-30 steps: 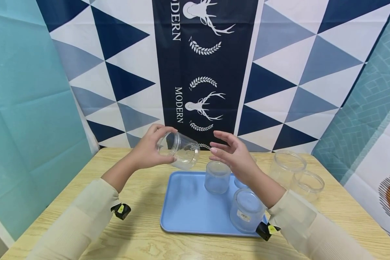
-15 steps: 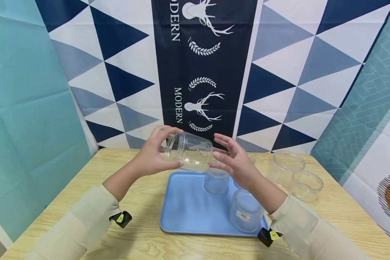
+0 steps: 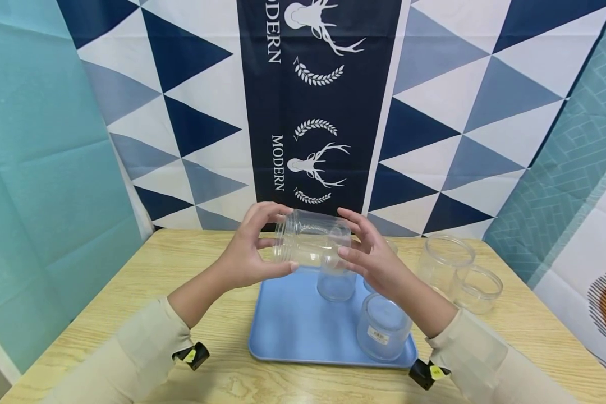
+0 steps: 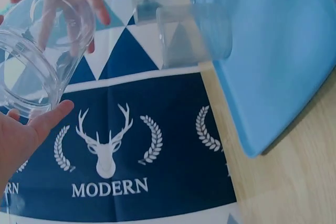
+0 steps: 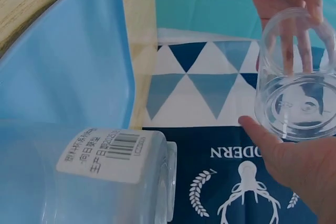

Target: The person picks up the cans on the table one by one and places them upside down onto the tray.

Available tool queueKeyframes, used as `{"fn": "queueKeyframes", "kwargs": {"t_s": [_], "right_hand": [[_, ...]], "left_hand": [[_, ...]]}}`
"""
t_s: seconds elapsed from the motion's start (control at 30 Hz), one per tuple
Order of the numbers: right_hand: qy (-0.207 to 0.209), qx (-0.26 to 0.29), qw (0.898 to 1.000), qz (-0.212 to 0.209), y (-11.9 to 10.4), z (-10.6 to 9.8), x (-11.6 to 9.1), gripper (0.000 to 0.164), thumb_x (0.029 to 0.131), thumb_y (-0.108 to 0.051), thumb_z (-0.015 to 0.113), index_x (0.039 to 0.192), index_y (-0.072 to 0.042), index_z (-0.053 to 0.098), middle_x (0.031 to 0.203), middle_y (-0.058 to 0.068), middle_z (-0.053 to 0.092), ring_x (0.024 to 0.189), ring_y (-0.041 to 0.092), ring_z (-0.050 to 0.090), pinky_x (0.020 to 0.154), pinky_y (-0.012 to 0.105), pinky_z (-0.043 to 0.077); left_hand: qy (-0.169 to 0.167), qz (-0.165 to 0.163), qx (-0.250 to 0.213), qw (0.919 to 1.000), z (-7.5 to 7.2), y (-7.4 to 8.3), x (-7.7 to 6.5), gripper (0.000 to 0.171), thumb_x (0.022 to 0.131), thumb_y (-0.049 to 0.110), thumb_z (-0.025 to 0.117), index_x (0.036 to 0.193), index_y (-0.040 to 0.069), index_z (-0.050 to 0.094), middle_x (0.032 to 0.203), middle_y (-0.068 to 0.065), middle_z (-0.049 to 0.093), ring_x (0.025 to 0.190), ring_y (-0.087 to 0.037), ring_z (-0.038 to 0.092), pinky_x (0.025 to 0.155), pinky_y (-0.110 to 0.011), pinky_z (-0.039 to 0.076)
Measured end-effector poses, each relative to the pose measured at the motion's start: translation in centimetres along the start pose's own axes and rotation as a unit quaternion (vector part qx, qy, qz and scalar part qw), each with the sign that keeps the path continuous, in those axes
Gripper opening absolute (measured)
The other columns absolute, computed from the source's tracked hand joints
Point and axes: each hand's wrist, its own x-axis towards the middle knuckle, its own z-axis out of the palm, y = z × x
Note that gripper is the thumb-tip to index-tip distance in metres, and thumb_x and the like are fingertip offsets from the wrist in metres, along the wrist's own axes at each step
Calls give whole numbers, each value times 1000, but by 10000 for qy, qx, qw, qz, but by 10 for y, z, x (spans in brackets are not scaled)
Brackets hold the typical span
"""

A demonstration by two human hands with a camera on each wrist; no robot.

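A clear plastic jar (image 3: 315,238) is held sideways above the tray, its threaded mouth to the left and its base to the right. My left hand (image 3: 249,249) grips it round the mouth end, thumb below and fingers over the top. At the base end, my right hand (image 3: 376,255) curves its fingers and thumb round the jar. The right wrist view shows the jar's round base (image 5: 302,106) beside the right thumb. Below lies a blue tray (image 3: 293,325). Behind the held jar, a clear jar (image 3: 336,286) stands upside down on the tray.
A labelled jar (image 3: 384,328) sits at the tray's front right. Another clear container (image 3: 391,247) is partly hidden behind the right hand. On the wooden table (image 3: 202,314), a taller clear jar (image 3: 441,264) and a shorter one (image 3: 478,289) stand right of the tray.
My left hand has carried the jar rightward, levelling it as it went. Its base has come between the fingers and thumb of my right hand, which was apart from it before.
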Motion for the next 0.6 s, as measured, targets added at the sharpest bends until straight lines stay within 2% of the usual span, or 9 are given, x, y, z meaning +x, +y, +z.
{"fn": "queueKeyframes", "kwargs": {"t_s": [0.13, 0.27, 0.37, 0.6], "right_hand": [[-170, 75, 9997, -168, 1, -3, -3, 82, 89, -22, 71, 155, -24, 22, 159, 11, 14, 137, 44, 28, 102, 63, 37], [-428, 116, 9984, -348, 4, -6, -5, 83, 88, -21, 73, 154, -25, 24, 157, 14, 16, 134, 40, 36, 98, 55, 45], [-572, 166, 9973, -432, 3, -7, -6, 80, 87, -16, 73, 152, -26, 28, 155, 16, 20, 132, 42, 38, 92, 51, 50], [-501, -102, 9976, -470, 0, -12, -7, 78, 86, -6, 71, 150, -24, 31, 150, 15, 31, 126, 33, 46, 88, 49, 53]], "left_hand": [[-12, 164, -96, 9998, 6, 1, -2, 75, 71, 10, 84, 134, 18, 46, 136, -4, 36, 123, -22, 43, 89, -37, 54], [9, 269, -132, 9996, 11, 1, -3, 75, 70, 11, 84, 134, 18, 46, 136, -4, 36, 122, -23, 43, 88, -38, 54], [38, 340, -148, 9993, 14, 1, -3, 75, 70, 12, 84, 134, 18, 46, 137, -4, 36, 122, -23, 43, 87, -42, 54], [-17, 404, -251, 9989, 18, -2, -4, 77, 71, 7, 83, 136, 17, 43, 139, -4, 34, 123, -24, 41, 87, -39, 54]]}}
